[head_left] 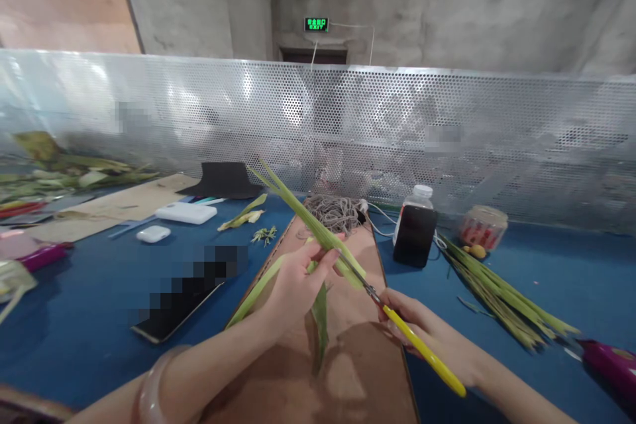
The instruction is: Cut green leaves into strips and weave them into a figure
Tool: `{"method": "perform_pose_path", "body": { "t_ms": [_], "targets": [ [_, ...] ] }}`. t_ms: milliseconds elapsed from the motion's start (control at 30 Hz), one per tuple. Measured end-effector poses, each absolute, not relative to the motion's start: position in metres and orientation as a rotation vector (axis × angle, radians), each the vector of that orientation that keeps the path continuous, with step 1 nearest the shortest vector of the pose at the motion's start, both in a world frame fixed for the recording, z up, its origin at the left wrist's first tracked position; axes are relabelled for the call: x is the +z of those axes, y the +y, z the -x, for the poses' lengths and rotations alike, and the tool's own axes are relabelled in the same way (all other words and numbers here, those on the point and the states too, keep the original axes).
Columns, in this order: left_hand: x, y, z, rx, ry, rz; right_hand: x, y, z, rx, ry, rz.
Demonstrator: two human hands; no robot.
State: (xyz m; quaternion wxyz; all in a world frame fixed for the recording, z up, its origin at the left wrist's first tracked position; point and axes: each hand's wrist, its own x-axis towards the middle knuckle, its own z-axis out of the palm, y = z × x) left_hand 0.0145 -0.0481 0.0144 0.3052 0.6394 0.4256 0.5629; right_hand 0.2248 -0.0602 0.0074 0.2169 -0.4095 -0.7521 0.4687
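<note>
Pinched between the fingers of my left hand (301, 278) is a long pale-green leaf (318, 228), which slants up to the left and splits into narrow tips. My right hand (422, 328) grips a pair of scissors (422, 351) with yellow handles. The scissor blades lie along the lower end of the leaf, close to my left fingertips; whether they cut into it I cannot tell. More green leaf (320, 321) hangs below my left hand, over a brown cardboard sheet (358, 358).
Grey cord (332, 212) lies coiled at the far end of the cardboard. To the right stand a phone (415, 235) against a bottle (422, 193), a jar (484, 226) and a bundle of green stalks (501, 298). On the left are a dark tablet-like object (173, 305) and a white case (154, 234).
</note>
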Motion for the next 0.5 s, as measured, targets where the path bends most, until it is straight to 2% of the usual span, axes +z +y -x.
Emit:
{"method": "perform_pose_path", "body": {
  "t_ms": [500],
  "targets": [
    [0.0101, -0.0483, -0.0157, 1.513, 1.125, -1.662, 0.0153, -0.0648, -0.2188, 1.125, -2.194, 1.086]
  ]
}}
